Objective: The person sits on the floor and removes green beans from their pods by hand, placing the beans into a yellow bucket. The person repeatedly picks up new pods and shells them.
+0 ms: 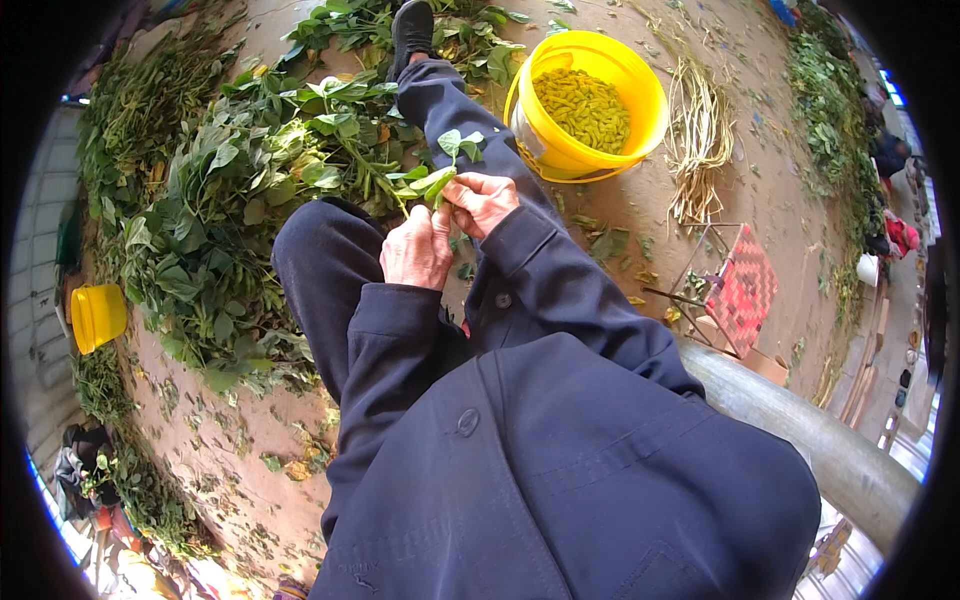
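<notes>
Both hands meet above my lap on one leafy soybean stalk (397,196). My left hand (417,249) is closed around its stem. My right hand (481,201) pinches at the green pods and leaves (435,180) at the stalk's upper end; its fingertips are partly hidden behind them. A yellow plastic bucket (649,112) stands beyond my right knee, partly filled with picked green pods (581,109). A large heap of leafy soybean plants (217,195) lies to the left of my legs and reaches up beside my shoe.
Bare stripped stalks (701,135) lie right of the bucket. Near my right elbow stands a folding stool with a red woven seat (742,292), beside a thick metal pipe (802,435). Another yellow bucket (99,316) is at far left. More plants (829,127) line the right, where people (900,232) are.
</notes>
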A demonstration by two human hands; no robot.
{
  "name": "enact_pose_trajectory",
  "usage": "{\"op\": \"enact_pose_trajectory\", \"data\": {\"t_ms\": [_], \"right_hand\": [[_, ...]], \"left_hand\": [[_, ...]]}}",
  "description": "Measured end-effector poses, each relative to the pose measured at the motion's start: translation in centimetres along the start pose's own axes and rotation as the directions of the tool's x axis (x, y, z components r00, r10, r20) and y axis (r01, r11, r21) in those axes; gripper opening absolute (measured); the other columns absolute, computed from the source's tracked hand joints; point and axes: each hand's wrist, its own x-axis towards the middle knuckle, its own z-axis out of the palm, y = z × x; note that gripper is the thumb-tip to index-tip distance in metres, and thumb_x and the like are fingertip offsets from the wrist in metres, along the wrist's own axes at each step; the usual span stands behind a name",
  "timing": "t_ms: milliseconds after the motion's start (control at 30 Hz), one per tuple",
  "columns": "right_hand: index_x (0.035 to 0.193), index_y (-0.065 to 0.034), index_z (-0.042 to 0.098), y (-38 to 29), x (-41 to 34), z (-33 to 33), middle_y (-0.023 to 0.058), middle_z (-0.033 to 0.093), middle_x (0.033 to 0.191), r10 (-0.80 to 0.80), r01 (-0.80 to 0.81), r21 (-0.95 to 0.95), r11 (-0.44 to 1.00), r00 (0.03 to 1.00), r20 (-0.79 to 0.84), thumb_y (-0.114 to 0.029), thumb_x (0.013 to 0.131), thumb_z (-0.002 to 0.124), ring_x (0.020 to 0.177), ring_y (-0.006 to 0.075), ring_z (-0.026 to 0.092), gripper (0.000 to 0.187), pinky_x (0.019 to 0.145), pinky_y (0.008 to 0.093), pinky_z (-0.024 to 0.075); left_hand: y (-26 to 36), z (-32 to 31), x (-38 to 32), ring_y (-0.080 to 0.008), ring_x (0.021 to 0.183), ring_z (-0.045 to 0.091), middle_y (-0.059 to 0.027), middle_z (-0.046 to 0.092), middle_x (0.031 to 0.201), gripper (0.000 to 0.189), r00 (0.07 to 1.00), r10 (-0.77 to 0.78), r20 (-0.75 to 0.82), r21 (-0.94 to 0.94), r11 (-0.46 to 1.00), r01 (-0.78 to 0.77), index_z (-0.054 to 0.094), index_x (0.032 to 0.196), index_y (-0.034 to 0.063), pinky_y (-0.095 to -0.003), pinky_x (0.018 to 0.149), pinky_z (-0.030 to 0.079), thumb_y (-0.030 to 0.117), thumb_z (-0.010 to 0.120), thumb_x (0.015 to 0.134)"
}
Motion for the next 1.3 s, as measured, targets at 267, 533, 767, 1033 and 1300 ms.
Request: {"op": "enact_pose_trajectory", "data": {"t_ms": [267,533,767,1033,1300], "right_hand": [[0.092,-0.0045,0.055,-1.0,-0.6,-2.5,0.0006,0.051,0.066,0.112,-0.182,0.256,0.949,0.957,0.267,-0.02,0.084,0.055,0.042,0.003,0.034,0.017,0.037,0.0164,0.0281],[0.091,-0.0033,0.056,-0.9,-1.5,-3.0,0.0005,0.054,0.067,0.067,-0.128,0.265,0.956,0.971,0.228,-0.019,0.082,0.058,0.044,0.0038,0.038,0.018,0.036,0.0177,0.0255],[0.092,-0.0013,0.056,-3.1,-4.1,-0.8,0.0021,0.057,0.071,-0.006,0.003,0.036,0.999,0.997,0.072,-0.013,0.077,0.065,0.05,0.0047,0.045,0.021,0.042,0.0192,0.0317],[0.094,0.0002,0.057,-1.4,-3.1,-2.4,0.0018,0.055,0.064,-0.062,0.046,0.105,0.993,0.986,0.153,-0.013,0.078,0.063,0.043,0.005,0.04,0.021,0.039,0.0198,0.0292],[0.094,-0.0027,0.056,-1.9,-3.9,-1.6,-0.0002,0.054,0.064,-0.08,0.075,0.053,0.996,0.992,0.1,-0.016,0.082,0.058,0.042,0.0042,0.039,0.018,0.039,0.0182,0.0293]], "left_hand": [[0.8,-0.7,0.6,-0.0011,0.039,0.03,0.0022,0.05,0.063,0.013,0.795,-0.128,0.593,-0.805,-0.116,0.582,0.054,0.09,0.0043,-0.0159,0.036,0.022,0.016,0.053,0.085],[2.1,-1.5,0.5,-0.0014,0.039,0.03,0.0023,0.049,0.061,0.018,0.783,-0.14,0.607,-0.794,-0.056,0.605,0.055,0.091,0.0019,-0.0167,0.034,0.021,0.016,0.058,0.081],[2.5,-1.9,0.5,-0.0025,0.036,0.033,-0.0007,0.051,0.058,0.012,0.797,-0.163,0.581,-0.809,-0.008,0.588,0.059,0.083,-0.0014,-0.0166,0.034,0.024,0.01,0.059,0.08],[2.1,-0.8,-0.2,-0.0054,0.047,0.045,-0.0017,0.057,0.069,0.015,0.817,-0.16,0.553,-0.829,-0.009,0.559,0.059,0.09,-0.0022,-0.0166,0.041,0.031,0.008,0.059,0.078],[2.7,0.0,-0.8,-0.0041,0.037,0.034,0.0017,0.05,0.059,0.01,0.782,-0.3,0.545,-0.831,-0.068,0.553,0.056,0.083,0.0032,-0.0191,0.035,0.024,0.013,0.058,0.081]]}}
